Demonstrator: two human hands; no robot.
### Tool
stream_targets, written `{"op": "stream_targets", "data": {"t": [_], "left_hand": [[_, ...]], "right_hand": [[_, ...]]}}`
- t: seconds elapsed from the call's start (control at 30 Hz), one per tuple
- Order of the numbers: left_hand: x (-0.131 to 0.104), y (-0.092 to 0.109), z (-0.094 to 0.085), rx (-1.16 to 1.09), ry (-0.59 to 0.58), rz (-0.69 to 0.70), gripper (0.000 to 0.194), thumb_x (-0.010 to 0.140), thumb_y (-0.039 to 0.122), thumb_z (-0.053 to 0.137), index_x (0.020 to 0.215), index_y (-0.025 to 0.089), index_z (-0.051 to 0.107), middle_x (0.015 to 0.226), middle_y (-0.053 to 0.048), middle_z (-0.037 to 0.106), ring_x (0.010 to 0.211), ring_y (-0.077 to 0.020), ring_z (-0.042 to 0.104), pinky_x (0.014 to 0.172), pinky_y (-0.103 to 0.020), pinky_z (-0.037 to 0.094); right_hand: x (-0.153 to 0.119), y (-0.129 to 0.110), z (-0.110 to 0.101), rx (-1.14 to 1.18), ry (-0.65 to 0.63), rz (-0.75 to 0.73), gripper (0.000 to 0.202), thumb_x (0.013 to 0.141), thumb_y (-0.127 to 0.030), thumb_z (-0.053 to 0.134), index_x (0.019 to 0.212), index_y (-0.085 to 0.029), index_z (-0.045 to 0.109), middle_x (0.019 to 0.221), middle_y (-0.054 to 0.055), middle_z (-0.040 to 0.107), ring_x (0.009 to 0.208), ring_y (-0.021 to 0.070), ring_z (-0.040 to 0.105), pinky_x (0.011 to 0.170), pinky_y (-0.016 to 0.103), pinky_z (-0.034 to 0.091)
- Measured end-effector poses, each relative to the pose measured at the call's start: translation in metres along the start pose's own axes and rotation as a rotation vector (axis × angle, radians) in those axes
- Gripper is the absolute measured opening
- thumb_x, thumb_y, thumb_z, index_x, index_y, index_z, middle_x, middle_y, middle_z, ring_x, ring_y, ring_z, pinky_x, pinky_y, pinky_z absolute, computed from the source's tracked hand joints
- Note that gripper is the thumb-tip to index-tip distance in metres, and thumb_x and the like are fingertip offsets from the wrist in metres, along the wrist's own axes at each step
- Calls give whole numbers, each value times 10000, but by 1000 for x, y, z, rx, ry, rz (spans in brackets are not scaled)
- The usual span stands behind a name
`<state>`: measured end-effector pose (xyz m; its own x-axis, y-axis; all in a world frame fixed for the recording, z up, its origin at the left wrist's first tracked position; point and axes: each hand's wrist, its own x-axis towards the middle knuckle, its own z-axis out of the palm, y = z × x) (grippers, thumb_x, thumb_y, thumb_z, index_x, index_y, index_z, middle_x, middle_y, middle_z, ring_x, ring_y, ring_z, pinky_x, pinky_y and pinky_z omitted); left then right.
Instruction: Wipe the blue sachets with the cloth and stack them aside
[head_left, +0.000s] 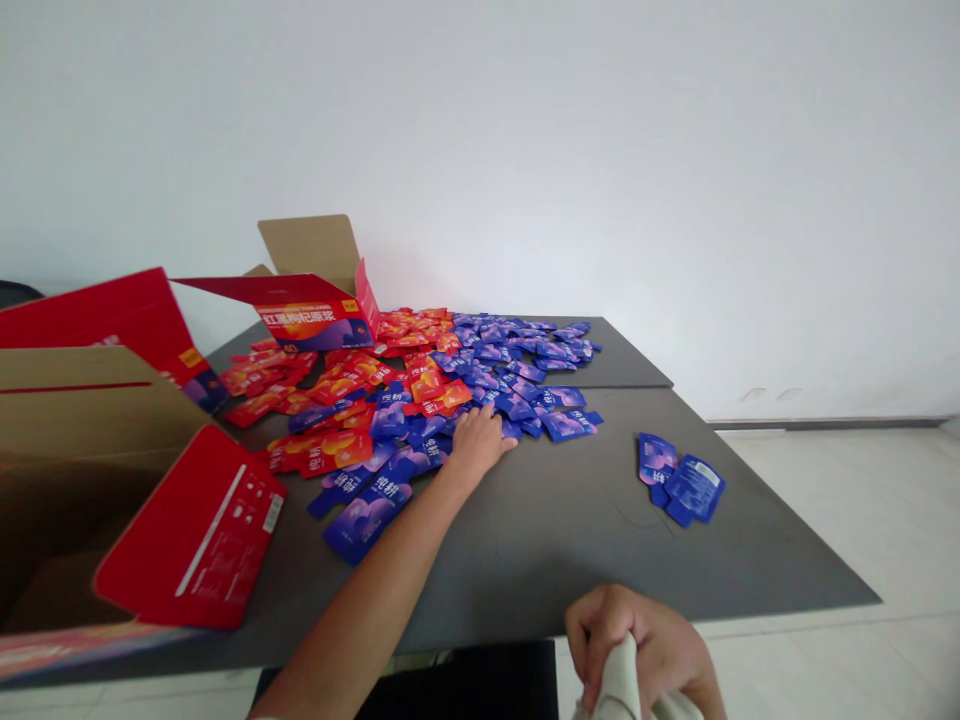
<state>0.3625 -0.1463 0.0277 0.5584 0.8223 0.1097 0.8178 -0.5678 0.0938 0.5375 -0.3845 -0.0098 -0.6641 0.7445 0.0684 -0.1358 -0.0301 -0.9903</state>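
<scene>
My left hand (480, 440) reaches over the grey table and rests on the near right edge of a heap of blue pouches (517, 375). Its fingers are bent down on the pouches, and whether they grip one is hidden. Red and orange pouches (337, 385) lie to the left of the blue ones. At the table's front edge, my right hand (637, 640) is closed on a light-coloured cloth (621, 680), perhaps a sleeve. A few blue pouches (694, 488) lie apart on the right side of the table.
A large open red carton (202, 530) stands at the near left, its flaps spread out. Behind the red pouches is a smaller open red box (315, 325). The grey table (555, 550) ends before a white wall at the back.
</scene>
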Motion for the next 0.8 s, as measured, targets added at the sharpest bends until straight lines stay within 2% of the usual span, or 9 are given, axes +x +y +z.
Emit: {"op": "stream_targets", "data": {"t": [0.13,0.2,0.33,0.5,0.63,0.73,0.8], "left_hand": [[6,3,-6,24,-47,37,413,973,487,658,1214,153,677,1332,-145,637,1220,-297,611,1062,-487,475],[10,5,-10,32,-89,56,380,987,436,659,1246,158,653,1305,-118,647,1163,-269,641,1011,-500,527],[13,11,-15,37,-132,61,362,995,379,663,1283,161,630,1272,-107,656,1078,-241,676,914,-453,591],[3,15,-8,32,-42,44,346,999,376,658,1266,157,638,1249,-102,666,1068,-237,680,917,-456,590],[-2,12,0,3,62,46,309,1001,355,655,1231,148,652,1237,-98,675,1101,-245,671,962,-475,564],[-3,10,3,-43,121,54,226,1024,277,605,1152,108,684,1197,-140,689,1127,-273,668,984,-455,530],[-4,11,2,-90,147,61,224,1050,235,534,1095,92,700,1139,-168,703,1105,-286,680,977,-433,510]], "right_hand": [[-2,4,-2,-9,-12,33,611,609,-666,914,867,-117,843,754,29,663,539,55,526,502,168,422],[-2,3,-3,-1,-16,32,599,614,-653,918,873,-119,843,757,29,664,542,56,529,508,169,430],[-1,0,-1,29,-2,9,534,616,-583,947,897,-138,854,751,27,669,536,53,527,501,161,428],[-2,-1,2,81,27,13,496,601,-527,973,933,-175,862,756,36,690,535,57,535,490,159,416],[-3,0,2,72,28,-10,525,621,-581,946,937,-170,860,765,36,688,545,63,536,499,168,425],[-4,2,1,64,39,-16,562,625,-625,926,925,-155,857,775,29,676,554,63,542,513,170,441],[-4,2,0,64,35,1,552,611,-598,945,920,-149,856,770,24,667,550,58,537,515,165,442]]}}
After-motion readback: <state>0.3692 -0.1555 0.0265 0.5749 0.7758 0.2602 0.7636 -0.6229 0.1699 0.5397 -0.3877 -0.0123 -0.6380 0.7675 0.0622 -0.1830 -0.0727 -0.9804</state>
